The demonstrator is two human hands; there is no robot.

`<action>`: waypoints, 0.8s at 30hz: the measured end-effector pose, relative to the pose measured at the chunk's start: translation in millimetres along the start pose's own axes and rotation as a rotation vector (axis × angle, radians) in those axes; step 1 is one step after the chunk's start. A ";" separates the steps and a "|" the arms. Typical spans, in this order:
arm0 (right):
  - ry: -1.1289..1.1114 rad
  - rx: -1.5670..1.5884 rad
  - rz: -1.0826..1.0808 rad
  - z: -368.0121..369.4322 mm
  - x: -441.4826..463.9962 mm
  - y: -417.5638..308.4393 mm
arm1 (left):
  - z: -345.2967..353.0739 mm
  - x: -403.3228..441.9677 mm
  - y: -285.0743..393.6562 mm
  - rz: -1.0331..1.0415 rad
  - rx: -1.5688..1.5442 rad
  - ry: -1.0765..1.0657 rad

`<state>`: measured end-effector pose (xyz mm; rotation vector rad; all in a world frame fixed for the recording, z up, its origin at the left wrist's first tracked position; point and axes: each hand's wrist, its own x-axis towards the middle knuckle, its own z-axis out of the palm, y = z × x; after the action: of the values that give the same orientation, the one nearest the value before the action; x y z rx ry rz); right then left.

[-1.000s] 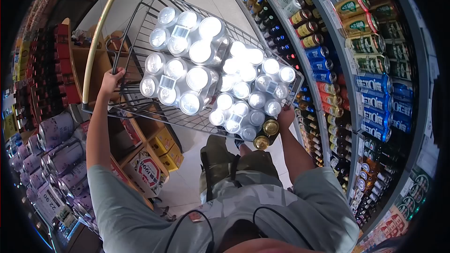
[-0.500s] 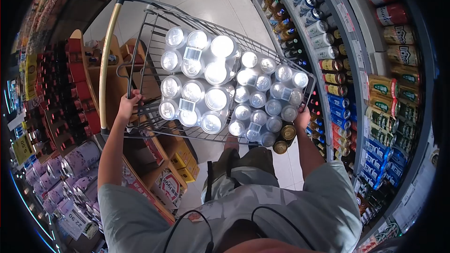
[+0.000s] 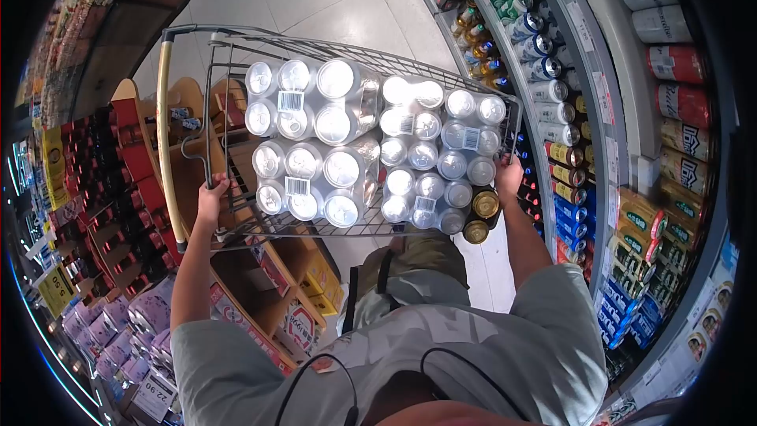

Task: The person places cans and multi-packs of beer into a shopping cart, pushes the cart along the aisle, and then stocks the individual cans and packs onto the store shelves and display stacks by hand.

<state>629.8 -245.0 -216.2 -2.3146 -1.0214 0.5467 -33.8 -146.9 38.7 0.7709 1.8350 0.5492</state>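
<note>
Your left hand (image 3: 211,199) is closed on the wire frame of a shopping cart (image 3: 189,29) near its pale handle (image 3: 164,118), while your right hand (image 3: 509,177) grips the frame near the corner at the opposite end. The cart stands across your front in a store aisle, between low wooden shelving (image 3: 276,312) on your left and a curved drinks shelf (image 3: 611,122) on your right. Film-wrapped packs of larger cans (image 3: 344,167) fill the part toward the handle; wrapped packs of smaller cans (image 3: 452,164) sit beside them, toward your right hand, with gold-topped cans (image 3: 486,204) at the near corner. The load looks heavy, and the cart is likely slow to start, turn or stop. Its metal frame should be stiff, so it is best held by the solid rails, one hand at each end, fingers away from the edge where the gold-topped cans crowd your right hand. The packs themselves are likely firm, but their film looks slick and could stretch or tear if pulled alone; each is better taken from beneath with both palms. The thin-walled cans could dent under a hard knock against the shelf.
</note>
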 end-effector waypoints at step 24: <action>-0.179 -0.121 -0.187 83.6 253.1 -164.9 | 23.4 115.3 85.0 -0.145 -0.110 0.170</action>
<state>653.2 67.5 -213.5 -2.2724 -1.3746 0.6402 -21.4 -4.4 14.3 0.5258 1.9805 0.6314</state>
